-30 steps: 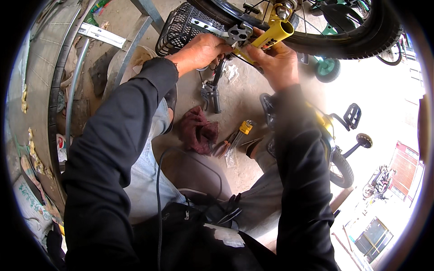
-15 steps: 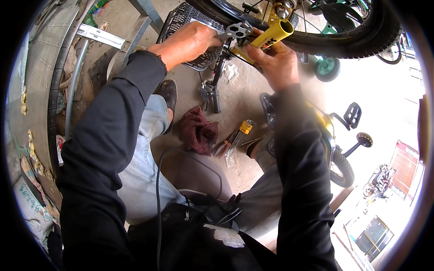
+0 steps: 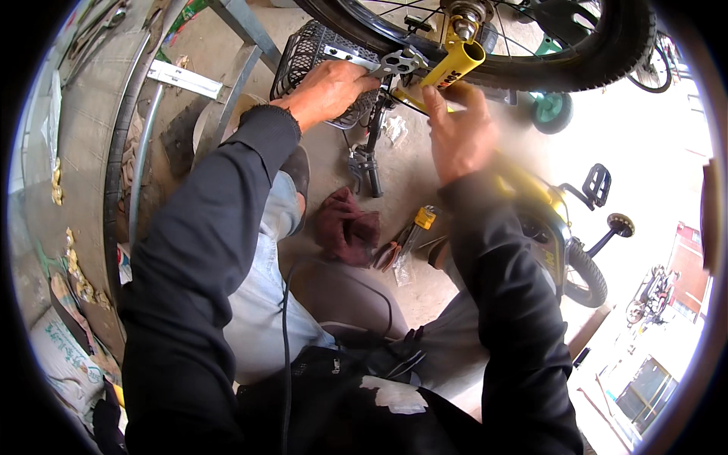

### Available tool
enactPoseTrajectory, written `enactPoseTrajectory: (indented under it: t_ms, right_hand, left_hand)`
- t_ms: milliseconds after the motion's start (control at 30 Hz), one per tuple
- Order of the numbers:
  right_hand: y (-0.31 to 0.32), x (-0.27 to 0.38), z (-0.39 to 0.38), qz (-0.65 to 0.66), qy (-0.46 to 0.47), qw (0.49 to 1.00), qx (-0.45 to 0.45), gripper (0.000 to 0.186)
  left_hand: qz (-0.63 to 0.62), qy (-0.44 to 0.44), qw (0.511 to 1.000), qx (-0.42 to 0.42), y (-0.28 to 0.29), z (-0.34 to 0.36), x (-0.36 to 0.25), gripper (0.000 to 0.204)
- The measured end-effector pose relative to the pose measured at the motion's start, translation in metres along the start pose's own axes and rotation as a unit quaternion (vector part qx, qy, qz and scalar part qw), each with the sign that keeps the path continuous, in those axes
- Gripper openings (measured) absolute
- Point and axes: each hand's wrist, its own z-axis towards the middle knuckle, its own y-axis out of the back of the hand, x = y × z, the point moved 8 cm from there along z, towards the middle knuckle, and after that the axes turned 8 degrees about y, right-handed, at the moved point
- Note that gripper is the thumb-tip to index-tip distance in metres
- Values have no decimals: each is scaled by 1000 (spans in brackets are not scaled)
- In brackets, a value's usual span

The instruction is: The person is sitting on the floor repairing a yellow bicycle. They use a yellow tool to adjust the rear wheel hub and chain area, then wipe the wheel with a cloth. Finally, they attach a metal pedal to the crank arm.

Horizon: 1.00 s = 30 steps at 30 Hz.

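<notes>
My left hand (image 3: 331,89) is closed around the handle of a flat silver wrench (image 3: 402,62) with several holes in its head. The wrench head lies against the fittings beside a yellow bicycle frame tube (image 3: 455,67), whose round open end faces me. At the tube's lower side is my right hand (image 3: 464,130), thumb up and fingers bent, blurred by motion; whether anything is between its fingers cannot be made out. Above both hands stretches a black bicycle tyre (image 3: 561,82) with its wheel hub (image 3: 466,14).
A black wire basket (image 3: 307,57) and a handlebar grip (image 3: 374,182) lie beyond my legs. On the floor are a dark red rag (image 3: 346,226) and a yellow-topped tool (image 3: 425,218). A small yellow bicycle's pedal (image 3: 597,184) stands to the right, a metal frame (image 3: 246,30) to the left.
My right hand has come away from the wrench head and moved slightly down, now blurred. My left hand keeps its hold on the wrench. The whole view has shifted a little.
</notes>
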Motion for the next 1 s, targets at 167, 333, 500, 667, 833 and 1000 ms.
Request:
enactPoseTrajectory:
  t_ms: [167, 333, 500, 667, 833, 1000]
  right_hand:
    - [-46, -44, -25, 112, -125, 977, 132, 46]
    - [-66, -40, -35, 18, -44, 992, 113, 60]
    - [-81, -48, -24, 146, -21, 985, 85, 62]
    - [-102, -63, -16, 237, -68, 964, 98, 54]
    - [-106, -56, -17, 172, -81, 979, 78, 57]
    - [-97, -60, -15, 89, -106, 988, 75, 59]
  left_hand:
    - [-163, 212, 960, 81, -29, -1, 30, 25]
    - [-246, 266, 925, 115, -49, 10, 7, 33]
    - [-224, 224, 933, 168, -53, 10, 13, 32]
    - [-197, 222, 926, 232, -46, 4, 12, 35]
    - [-4, 188, 951, 247, -14, 1, 4, 28]
    - [-22, 191, 978, 81, 59, 20, -48, 24]
